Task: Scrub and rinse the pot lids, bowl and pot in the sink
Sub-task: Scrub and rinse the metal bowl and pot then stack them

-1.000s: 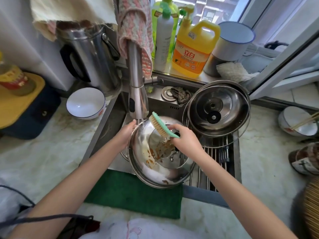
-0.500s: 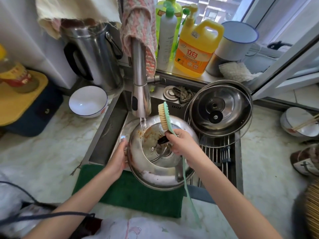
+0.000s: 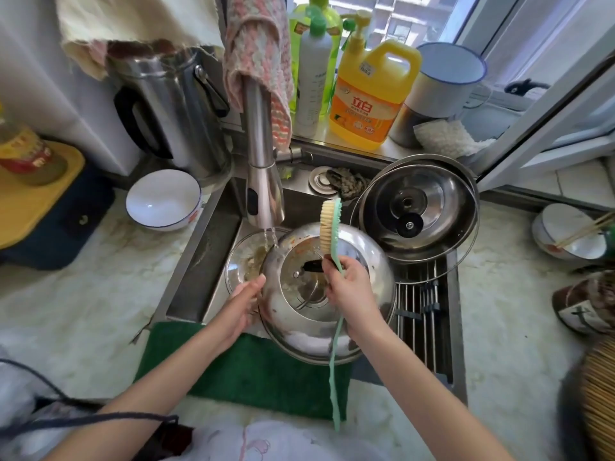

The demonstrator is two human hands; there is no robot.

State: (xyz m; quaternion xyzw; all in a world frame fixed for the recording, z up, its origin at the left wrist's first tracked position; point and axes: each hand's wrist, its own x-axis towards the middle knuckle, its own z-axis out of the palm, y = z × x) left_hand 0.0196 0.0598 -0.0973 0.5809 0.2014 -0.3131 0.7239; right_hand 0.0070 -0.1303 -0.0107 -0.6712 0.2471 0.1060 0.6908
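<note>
A steel pot lid [image 3: 299, 327], its inside streaked with brown residue, tilts over the sink [image 3: 199, 261]. My left hand [image 3: 241, 304] holds its left rim, thumb on top. My right hand [image 3: 352, 287] grips the green handle of a dish brush [image 3: 327, 227]. The brush's tan bristle head points up, above the lid's far edge. Water runs from the faucet [image 3: 264, 194] just left of the lid onto a glass lid [image 3: 244, 257] lying below. A second steel lid [image 3: 432, 201] leans on the drying rack. A white bowl [image 3: 163, 199] sits on the left counter.
A drying rack [image 3: 422, 314] fills the sink's right side. A green mat [image 3: 253, 371] hangs over the front edge. A yellow detergent jug [image 3: 369, 104], bottles and an enamel mug [image 3: 442, 81] line the sill. A steel kettle [image 3: 173, 104] stands back left. Bowls with chopsticks [image 3: 572, 231] sit right.
The brush has lifted off the lid's inside and now stands upright. My left hand slid from the lid's top left rim down to its lower left rim. The lid shifted right.
</note>
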